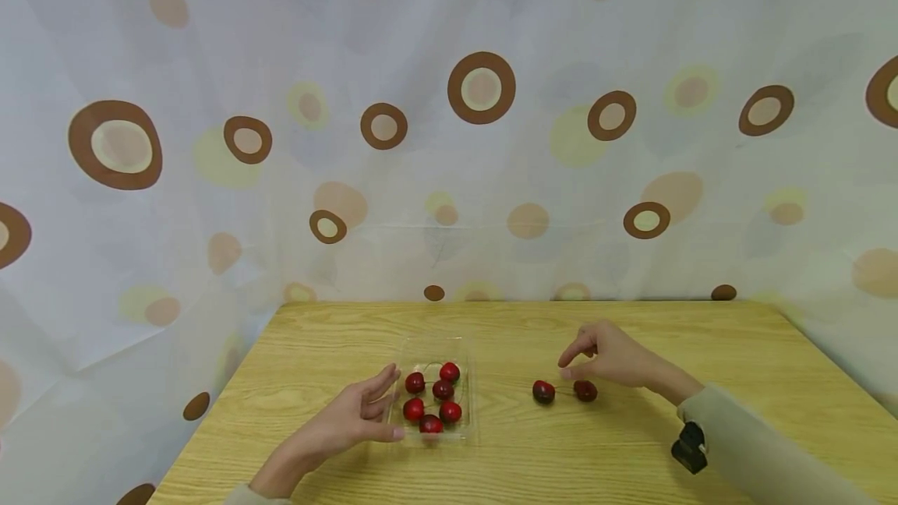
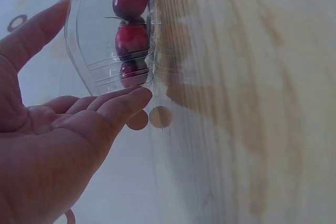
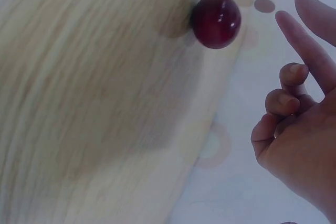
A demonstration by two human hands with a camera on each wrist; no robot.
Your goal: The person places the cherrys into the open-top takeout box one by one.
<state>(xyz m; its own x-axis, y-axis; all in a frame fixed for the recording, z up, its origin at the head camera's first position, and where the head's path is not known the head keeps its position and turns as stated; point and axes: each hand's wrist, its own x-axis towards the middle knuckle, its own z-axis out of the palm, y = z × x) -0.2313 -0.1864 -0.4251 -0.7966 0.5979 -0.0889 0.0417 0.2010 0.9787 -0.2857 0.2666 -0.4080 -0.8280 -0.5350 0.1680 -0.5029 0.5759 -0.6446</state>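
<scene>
A clear plastic box stands left of the middle of the table, several dark red cherries lying inside it. My left hand is at the box's left side, thumb and fingers spread. Seen from the left wrist, the thumb tip meets the box's rim and the other fingertips lie right at its lower edge. To the right of the box two loose cherries lie side by side, one nearer the box and one farther right. My right hand hovers just above the right one, thumb and index finger apart with nothing between them.
The wooden table ends at the back against a white curtain with brown and yellow spots. The same spotted cloth hangs at both sides. A black device is strapped at the right wrist.
</scene>
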